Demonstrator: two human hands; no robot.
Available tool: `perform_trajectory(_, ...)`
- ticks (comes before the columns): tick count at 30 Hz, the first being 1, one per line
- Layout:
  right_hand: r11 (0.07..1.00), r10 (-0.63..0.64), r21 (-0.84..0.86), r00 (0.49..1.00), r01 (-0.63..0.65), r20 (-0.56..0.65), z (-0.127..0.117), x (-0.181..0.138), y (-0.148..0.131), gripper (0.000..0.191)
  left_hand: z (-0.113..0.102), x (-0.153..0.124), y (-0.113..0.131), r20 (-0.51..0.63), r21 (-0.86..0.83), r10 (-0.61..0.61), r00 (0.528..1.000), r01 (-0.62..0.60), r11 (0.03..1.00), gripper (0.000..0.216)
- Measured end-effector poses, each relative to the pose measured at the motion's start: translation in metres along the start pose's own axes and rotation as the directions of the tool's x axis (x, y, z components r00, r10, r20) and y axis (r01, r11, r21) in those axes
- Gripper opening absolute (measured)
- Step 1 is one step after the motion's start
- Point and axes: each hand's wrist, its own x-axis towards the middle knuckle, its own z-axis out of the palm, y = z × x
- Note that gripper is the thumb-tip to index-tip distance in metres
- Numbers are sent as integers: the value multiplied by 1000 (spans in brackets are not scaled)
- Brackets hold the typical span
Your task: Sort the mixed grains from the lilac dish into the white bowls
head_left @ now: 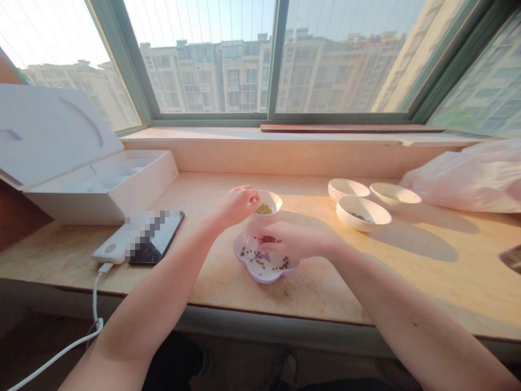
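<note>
My left hand [241, 204] is at the left rim of a small white bowl [273, 199] that holds greenish beans [264, 209]. Its thumb and fingers are curled together, and whatever may be between them is hidden. Nearer to me lies a flower-shaped white plate [266, 277] with a purple edge and a printed picture. Several small dark green beans [280, 266] are scattered on it. My right hand [285, 239] hovers over the plate's back part, fingers bent downward and drawn together. I cannot make out anything in its fingertips.
On the right stand three white bowls; the front bowl [363, 217] contains dark bits. Behind them lies a white plastic bag [468, 176]. An open white box [134, 184], a phone [169, 236] and a white power bank [112, 247] with a cable [95, 296] are on the left.
</note>
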Motion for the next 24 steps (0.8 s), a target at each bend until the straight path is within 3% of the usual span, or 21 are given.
perform_trajectory(2,995,-21,99,1000,22,-18,-9,-2,3,11,-13,-6,6,92,5,15,996,-16,1000,21)
perform_trajectory(4,982,39,188,997,-27,-61,-17,-2,8,13,-22,-12,13,227,-7,55,972,-55,998,21)
perform_trajectory(6,967,132,237,978,-91,-163,-22,-1,13,15,-26,-18,21,391,-40,101,915,-93,995,20)
perform_trajectory(9,963,233,218,893,-157,-384,-22,5,20,16,-23,-25,31,555,-57,119,824,-105,993,17)
perform_trajectory(11,967,252,156,835,-201,-490,-19,11,24,18,-18,-27,35,601,-22,92,794,-99,995,15)
perform_trajectory(13,968,244,87,807,-235,-538,-17,17,28,17,-14,-28,38,630,6,68,774,-92,996,13)
perform_trajectory(21,949,256,-3,777,-315,-575,-14,27,31,12,-12,-29,44,652,35,29,758,-68,997,15)
perform_trajectory(24,943,279,9,774,-333,-569,-15,22,26,13,-11,-30,47,635,19,42,772,-70,997,19)
